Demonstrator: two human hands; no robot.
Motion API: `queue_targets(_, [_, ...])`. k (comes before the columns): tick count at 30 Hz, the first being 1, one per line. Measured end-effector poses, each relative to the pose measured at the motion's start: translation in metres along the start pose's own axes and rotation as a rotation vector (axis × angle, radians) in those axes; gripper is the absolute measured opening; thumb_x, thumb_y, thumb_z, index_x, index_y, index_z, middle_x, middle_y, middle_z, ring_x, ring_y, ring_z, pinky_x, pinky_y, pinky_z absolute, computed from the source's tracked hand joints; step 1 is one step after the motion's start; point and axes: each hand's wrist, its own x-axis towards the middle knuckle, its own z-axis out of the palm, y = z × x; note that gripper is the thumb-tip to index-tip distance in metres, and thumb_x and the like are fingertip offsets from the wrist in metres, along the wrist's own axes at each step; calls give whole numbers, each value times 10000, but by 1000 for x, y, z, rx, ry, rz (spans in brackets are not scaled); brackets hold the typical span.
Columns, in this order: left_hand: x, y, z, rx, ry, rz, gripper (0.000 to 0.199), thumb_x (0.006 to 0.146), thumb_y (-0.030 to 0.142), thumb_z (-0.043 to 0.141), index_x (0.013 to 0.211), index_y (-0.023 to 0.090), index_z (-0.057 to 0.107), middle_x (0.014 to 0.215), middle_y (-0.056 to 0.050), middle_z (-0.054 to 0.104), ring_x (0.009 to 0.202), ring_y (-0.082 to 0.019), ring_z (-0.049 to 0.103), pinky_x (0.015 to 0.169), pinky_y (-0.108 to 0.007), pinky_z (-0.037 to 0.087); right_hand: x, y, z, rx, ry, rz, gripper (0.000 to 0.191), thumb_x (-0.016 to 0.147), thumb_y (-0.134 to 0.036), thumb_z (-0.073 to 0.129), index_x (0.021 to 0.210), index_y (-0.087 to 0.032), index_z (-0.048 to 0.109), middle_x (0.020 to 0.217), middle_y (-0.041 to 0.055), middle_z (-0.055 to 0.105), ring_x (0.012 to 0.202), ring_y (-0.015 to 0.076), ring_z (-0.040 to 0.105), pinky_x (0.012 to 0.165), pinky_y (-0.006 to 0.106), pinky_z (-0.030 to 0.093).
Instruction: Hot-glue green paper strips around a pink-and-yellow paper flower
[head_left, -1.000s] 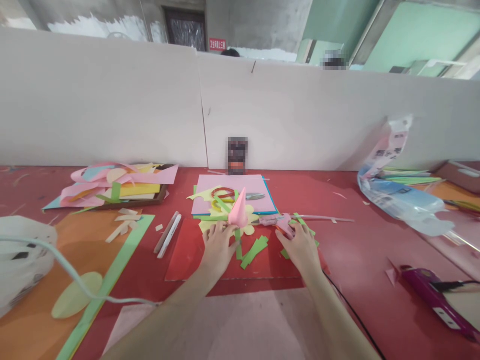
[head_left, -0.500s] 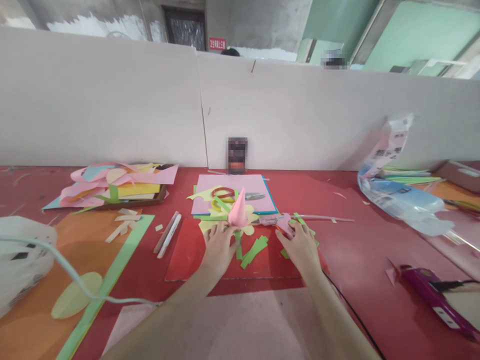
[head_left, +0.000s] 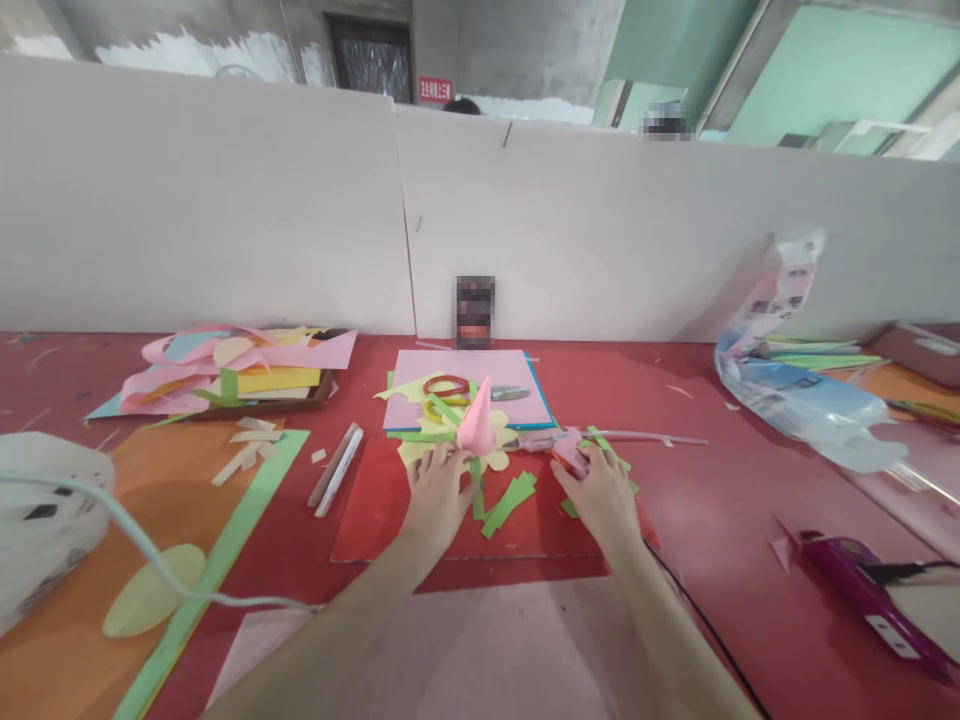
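Observation:
A pink paper cone [head_left: 478, 425] stands point up on a yellow paper flower [head_left: 495, 459]. My left hand [head_left: 441, 490] is closed at the near edge of this flower, fingers and thumb on either side just below the cone; the fingertips are partly hidden. To the right lies a pink hot glue gun [head_left: 566, 443], its nozzle pointing left at the flower and a clear glue stick [head_left: 660, 437] sticking out behind. My right hand [head_left: 600, 490] is wrapped round its handle. Between my hands, green paper strips [head_left: 510, 503] rest on a red board [head_left: 435, 543].
Red-handled scissors [head_left: 514, 393] lie on pink paper [head_left: 517, 365] behind the flower. Two pens [head_left: 341, 470] are left of the board. Paper scraps [head_left: 247, 360] fill a tray at far left. A plastic bag [head_left: 810, 400] and a purple power strip [head_left: 877, 600] are on the right.

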Motion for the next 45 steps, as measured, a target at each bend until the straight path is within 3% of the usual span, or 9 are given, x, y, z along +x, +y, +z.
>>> queue_targets(9, [1,-1,-1,5,-4,-2,151,767,247,584,911,253,537,1008,-7,522,1007,-209,473,882,-393,296,0,1,1,0,13,-4,355,695,-475,496,894,-182,530,915,94,562,888,242,500,759,359,366])
queue_targets(15, [0,0,-3,30,6,-5,222,774,263,574,989,251,519,1027,-25,514,1013,-218,474,890,-401,294,0,0,0,7,23,-4,340,691,-472,502,876,-188,531,923,89,562,871,241,505,746,351,369])
queue_targets(33, [1,-1,1,18,23,-4,218,748,249,608,958,270,556,1016,-1,516,1020,-213,476,899,-406,280,-1,-1,-1,61,36,10,344,677,-473,511,864,-187,544,908,87,564,867,233,499,738,345,372])
queue_targets(45, [4,2,-1,-47,41,-66,121,808,304,528,877,268,621,1010,-5,573,1004,-199,495,916,-397,273,9,5,-19,276,154,193,431,646,-520,535,906,-177,551,871,84,558,760,200,513,667,297,378])
